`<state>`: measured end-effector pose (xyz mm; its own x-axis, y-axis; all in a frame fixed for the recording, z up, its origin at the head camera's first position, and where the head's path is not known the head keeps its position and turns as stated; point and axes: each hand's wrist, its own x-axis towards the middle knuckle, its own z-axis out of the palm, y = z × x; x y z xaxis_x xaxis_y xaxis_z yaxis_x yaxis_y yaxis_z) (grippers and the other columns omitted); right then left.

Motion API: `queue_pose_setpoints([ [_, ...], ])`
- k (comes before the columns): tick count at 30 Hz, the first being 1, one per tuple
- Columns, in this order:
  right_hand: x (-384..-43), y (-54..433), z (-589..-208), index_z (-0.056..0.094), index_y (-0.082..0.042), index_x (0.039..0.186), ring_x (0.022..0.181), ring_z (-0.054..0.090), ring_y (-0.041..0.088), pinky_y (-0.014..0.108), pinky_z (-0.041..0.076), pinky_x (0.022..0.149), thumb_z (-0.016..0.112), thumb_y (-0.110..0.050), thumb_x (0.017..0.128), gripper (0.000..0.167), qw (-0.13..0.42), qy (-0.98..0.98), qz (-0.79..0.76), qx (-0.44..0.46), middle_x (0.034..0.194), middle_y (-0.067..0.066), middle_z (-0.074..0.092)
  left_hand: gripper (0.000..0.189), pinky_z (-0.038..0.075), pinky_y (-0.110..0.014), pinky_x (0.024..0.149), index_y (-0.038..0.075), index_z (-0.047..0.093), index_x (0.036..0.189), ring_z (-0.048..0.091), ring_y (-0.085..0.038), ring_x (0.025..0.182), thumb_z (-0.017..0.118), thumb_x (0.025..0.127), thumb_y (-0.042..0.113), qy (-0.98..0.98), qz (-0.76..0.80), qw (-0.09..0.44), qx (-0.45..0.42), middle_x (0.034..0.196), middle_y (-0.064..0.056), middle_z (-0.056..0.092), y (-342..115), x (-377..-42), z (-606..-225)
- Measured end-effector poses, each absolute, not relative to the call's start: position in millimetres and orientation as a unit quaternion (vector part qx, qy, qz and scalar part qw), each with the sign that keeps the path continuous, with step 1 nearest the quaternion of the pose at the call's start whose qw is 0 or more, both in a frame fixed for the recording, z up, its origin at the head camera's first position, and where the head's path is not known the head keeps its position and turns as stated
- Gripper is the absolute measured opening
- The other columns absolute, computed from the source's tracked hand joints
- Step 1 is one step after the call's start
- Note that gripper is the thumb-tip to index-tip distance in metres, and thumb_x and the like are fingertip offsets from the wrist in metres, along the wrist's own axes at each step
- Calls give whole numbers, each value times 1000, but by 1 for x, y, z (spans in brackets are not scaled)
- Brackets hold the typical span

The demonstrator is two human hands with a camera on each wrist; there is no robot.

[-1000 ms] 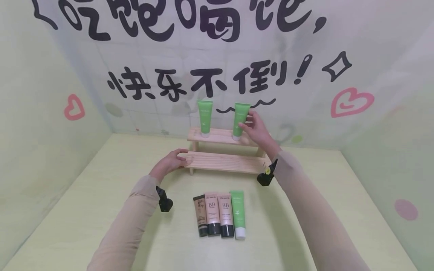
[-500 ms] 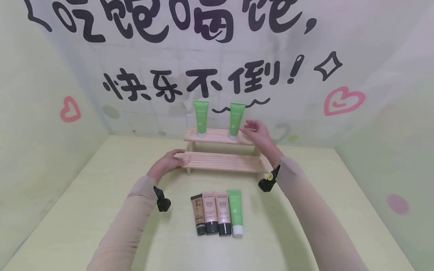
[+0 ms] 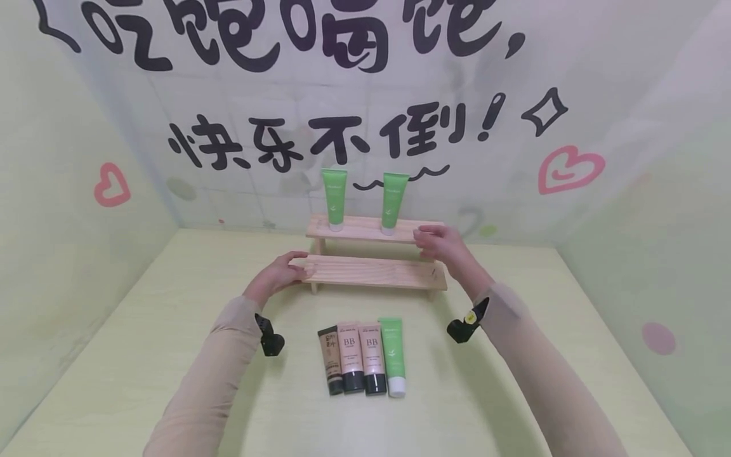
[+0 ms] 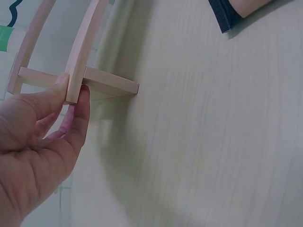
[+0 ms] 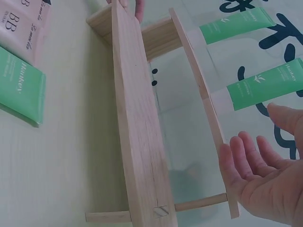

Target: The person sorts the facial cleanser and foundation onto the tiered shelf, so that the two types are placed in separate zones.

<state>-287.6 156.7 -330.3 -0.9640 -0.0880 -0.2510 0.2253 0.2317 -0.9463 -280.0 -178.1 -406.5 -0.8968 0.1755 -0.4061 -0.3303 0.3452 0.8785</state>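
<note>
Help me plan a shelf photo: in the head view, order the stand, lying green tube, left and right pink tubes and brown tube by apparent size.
1. Stand
2. Lying green tube
3. Left pink tube and right pink tube: look alike, so unranked
4. Brown tube, the slimmest

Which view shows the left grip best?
Left wrist: close up, the left grip pinches the lower board, thumb and finger on opposite faces. Head: small, at the left end of the stand. Right wrist: only fingers, cropped at the top edge.

green tubes (image 3: pixel 335 198) have white caps (image 3: pixel 396 388), pink tubes (image 3: pixel 350 349) have black caps (image 3: pixel 353 383).
</note>
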Motion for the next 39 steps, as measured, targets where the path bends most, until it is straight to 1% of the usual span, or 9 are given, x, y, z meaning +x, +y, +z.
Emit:
queue_pose_setpoints([
  [3, -279, 159, -334, 38, 2, 135, 119, 47, 31, 36, 46, 97, 54, -22, 92, 52, 145, 778, -610, 46, 134, 21, 45, 60, 39, -39, 104, 5, 20, 144, 49, -27, 111, 50, 92, 2, 791, 568, 224, -48, 135, -30, 33, -178, -281, -408],
  [6, -269, 162, -337, 35, 5, 135, 121, 45, 37, 38, 45, 98, 51, -23, 93, 53, 161, 778, -606, 30, 135, 24, 42, 60, 39, -40, 104, 5, 20, 144, 49, -27, 112, 50, 92, 4, 796, 561, 223, -44, 136, -30, 33, -178, -281, -408],
  [9, -260, 164, -340, 33, 7, 136, 124, 43, 39, 40, 44, 100, 49, -21, 94, 53, 183, 777, -601, 19, 135, 27, 41, 60, 39, -40, 104, 5, 20, 144, 49, -27, 113, 50, 92, 5, 798, 558, 223, -40, 136, -30, 34, -179, -280, -408],
  [13, -248, 166, -348, 35, 7, 135, 123, 45, 36, 40, 44, 100, 49, -22, 94, 52, 215, 781, -586, 20, 135, 26, 43, 59, 40, -40, 103, 6, 19, 144, 49, -27, 113, 49, 93, 6, 804, 550, 225, -35, 136, -29, 36, -179, -279, -408],
  [19, -234, 167, -365, 38, 7, 132, 121, 46, 38, 40, 47, 96, 51, -25, 93, 51, 244, 788, -565, 13, 132, 25, 45, 60, 40, -39, 103, 7, 18, 145, 50, -27, 112, 47, 93, 5, 805, 549, 225, -32, 134, -28, 39, -181, -278, -408],
  [26, -221, 169, -384, 40, 7, 130, 120, 47, 39, 39, 50, 91, 51, -20, 93, 47, 269, 775, -571, 12, 133, 28, 42, 61, 41, -37, 101, 7, 18, 145, 52, -21, 106, 48, 93, 7, 814, 536, 223, -21, 130, -27, 44, -181, -278, -407],
  [28, -218, 167, -388, 40, 8, 129, 118, 49, 39, 39, 51, 90, 52, -19, 93, 47, 273, 772, -574, 11, 131, 28, 44, 61, 41, -37, 101, 6, 17, 145, 51, -21, 106, 48, 92, 6, 813, 537, 224, -21, 130, -27, 44, -181, -278, -406],
  [35, -202, 162, -402, 39, 10, 128, 107, 57, 36, 41, 52, 86, 56, -23, 90, 53, 277, 777, -566, 18, 124, 28, 50, 62, 38, -40, 105, 6, 14, 146, 47, -30, 117, 47, 93, 4, 796, 557, 237, -25, 135, -30, 37, -182, -279, -407],
  [39, -194, 159, -410, 41, 9, 127, 95, 62, 29, 38, 55, 81, 61, -23, 87, 55, 274, 792, -544, 28, 115, 26, 56, 61, 38, -40, 105, 6, 14, 146, 49, -28, 114, 46, 93, 4, 796, 556, 238, -22, 136, -31, 36, -181, -279, -407],
])
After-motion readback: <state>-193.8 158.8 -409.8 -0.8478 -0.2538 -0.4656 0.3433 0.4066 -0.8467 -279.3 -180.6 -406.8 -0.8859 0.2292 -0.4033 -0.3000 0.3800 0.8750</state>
